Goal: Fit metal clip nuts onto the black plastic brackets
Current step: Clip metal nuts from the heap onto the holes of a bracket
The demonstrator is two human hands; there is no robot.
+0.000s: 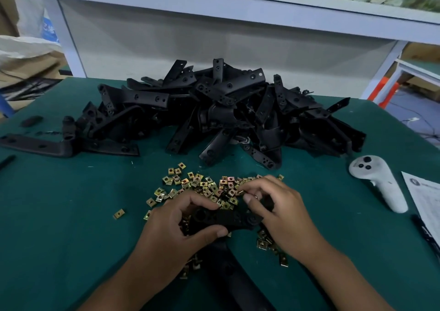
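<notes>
A black plastic bracket (pixel 228 219) lies across the near middle of the green table, its long arm running toward me. My left hand (pixel 176 229) grips its left part between thumb and fingers. My right hand (pixel 281 213) pinches a small brass-coloured clip nut (pixel 240 192) at the bracket's right end. Loose clip nuts (pixel 200 184) are scattered just beyond and under my hands. One stray clip nut (pixel 118 213) sits alone to the left.
A big heap of black brackets (pixel 214 110) fills the table's far half. A white handheld controller (pixel 378 182) lies at the right, with a printed sheet (pixel 423 196) and a black pen (pixel 426 234) beyond it. White shelf frame (pixel 71 36) stands behind.
</notes>
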